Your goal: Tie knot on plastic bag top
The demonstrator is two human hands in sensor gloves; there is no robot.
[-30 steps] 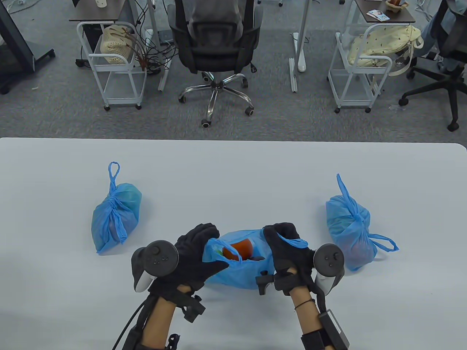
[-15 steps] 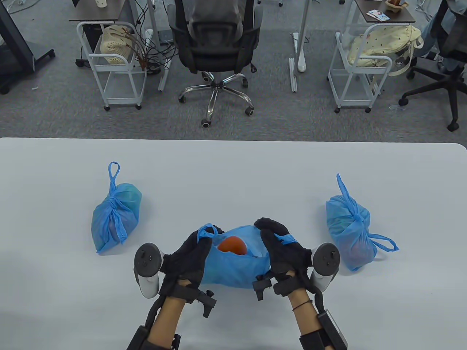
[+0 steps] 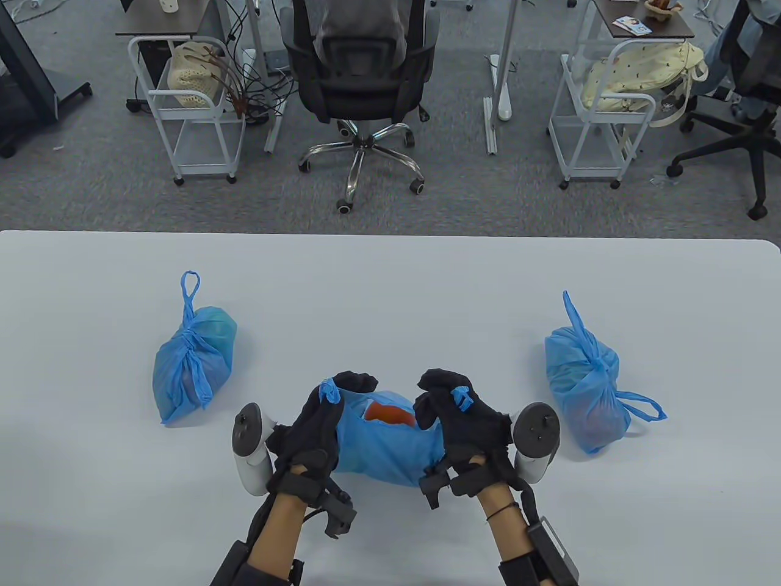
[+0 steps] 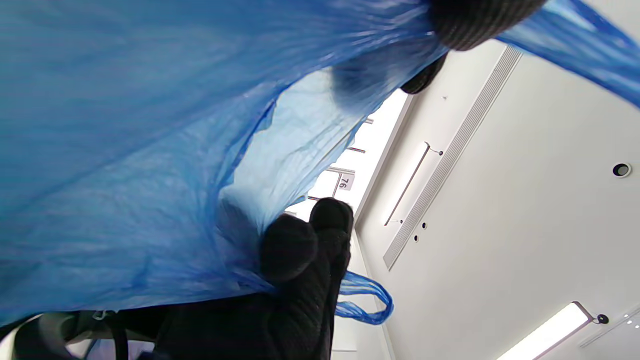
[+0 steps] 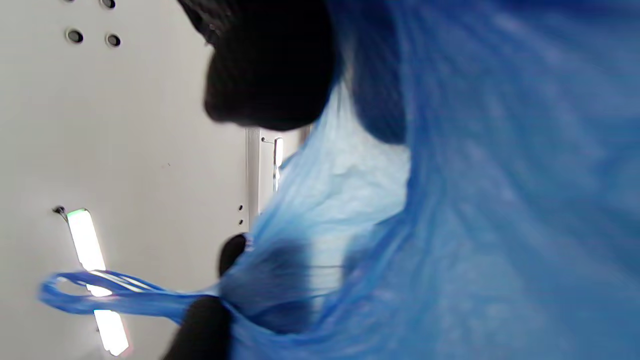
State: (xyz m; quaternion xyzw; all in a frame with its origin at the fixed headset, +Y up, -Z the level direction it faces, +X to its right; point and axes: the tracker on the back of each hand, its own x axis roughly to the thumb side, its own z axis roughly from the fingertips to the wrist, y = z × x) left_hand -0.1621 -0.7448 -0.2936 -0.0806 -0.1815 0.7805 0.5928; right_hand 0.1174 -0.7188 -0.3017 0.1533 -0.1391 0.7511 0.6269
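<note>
Open blue plastic bag point(image 3: 390, 442) at near-centre of white table point(image 3: 390, 274), red-orange item point(image 3: 390, 413) showing in its mouth. Left hand point(image 3: 317, 427) clenched on left handle point(image 3: 329, 392); right hand point(image 3: 467, 421) clenched on right handle point(image 3: 462, 398), both bunched tight against the bag's sides. 2 tied blue bags further out: one at left point(image 3: 194, 360), one at right point(image 3: 589, 381), well apart from the hands. Left wrist view: small tag reading "76" point(image 4: 343, 182) past the plastic. No other legible writing.
</note>
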